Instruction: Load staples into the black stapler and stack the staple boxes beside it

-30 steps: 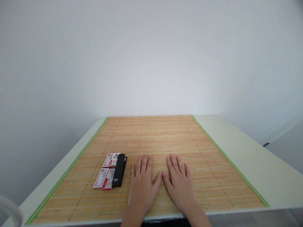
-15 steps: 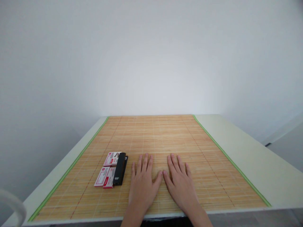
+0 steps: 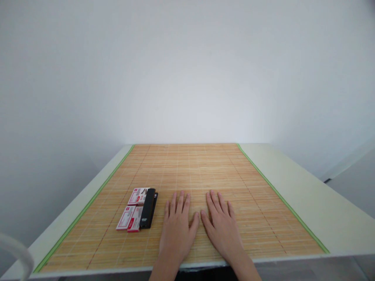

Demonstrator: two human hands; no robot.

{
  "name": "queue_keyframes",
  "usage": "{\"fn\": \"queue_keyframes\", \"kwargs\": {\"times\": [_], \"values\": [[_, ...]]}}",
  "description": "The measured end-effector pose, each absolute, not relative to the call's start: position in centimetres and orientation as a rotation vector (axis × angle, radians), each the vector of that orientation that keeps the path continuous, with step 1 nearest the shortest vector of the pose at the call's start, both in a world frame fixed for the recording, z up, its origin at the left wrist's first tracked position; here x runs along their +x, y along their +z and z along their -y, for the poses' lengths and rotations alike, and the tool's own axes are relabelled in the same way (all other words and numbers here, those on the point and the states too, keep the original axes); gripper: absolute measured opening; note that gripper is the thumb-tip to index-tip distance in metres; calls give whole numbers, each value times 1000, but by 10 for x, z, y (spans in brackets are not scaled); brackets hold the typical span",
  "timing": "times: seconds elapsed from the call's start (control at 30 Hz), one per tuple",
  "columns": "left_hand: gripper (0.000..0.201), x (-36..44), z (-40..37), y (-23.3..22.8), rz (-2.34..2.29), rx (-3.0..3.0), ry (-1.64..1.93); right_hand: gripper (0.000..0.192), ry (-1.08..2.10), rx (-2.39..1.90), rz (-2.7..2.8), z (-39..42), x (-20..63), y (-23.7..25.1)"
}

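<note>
rightward of the black stapler (image 3: 147,209), left hand (image 3: 176,231) then right hand (image 3: 222,230) lie flat on bamboo matting (image 3: 190,168), fingers spread; red-and-white boxes (image 3: 126,217) line the stapler's left.

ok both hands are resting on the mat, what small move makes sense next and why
I'd probably slide the left hand slightly left toward the stapler: that hand is the nearer one, while the right hand lies on its far side. Both rest palm-down on the mat, and no boxes lie between.
</note>
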State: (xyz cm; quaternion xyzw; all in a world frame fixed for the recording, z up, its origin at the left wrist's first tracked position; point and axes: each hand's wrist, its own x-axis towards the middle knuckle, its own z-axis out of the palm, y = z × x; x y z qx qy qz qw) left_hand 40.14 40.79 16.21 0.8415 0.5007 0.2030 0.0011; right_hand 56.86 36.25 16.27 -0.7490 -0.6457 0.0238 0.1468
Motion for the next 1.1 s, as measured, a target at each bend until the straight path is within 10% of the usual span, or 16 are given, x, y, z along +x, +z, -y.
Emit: {"fn": "queue_keyframes", "kwargs": {"times": [1.1], "values": [[66,400,-405,157,-1433,2779,596,48,359,-1932,1712,-396,512,221]]}}
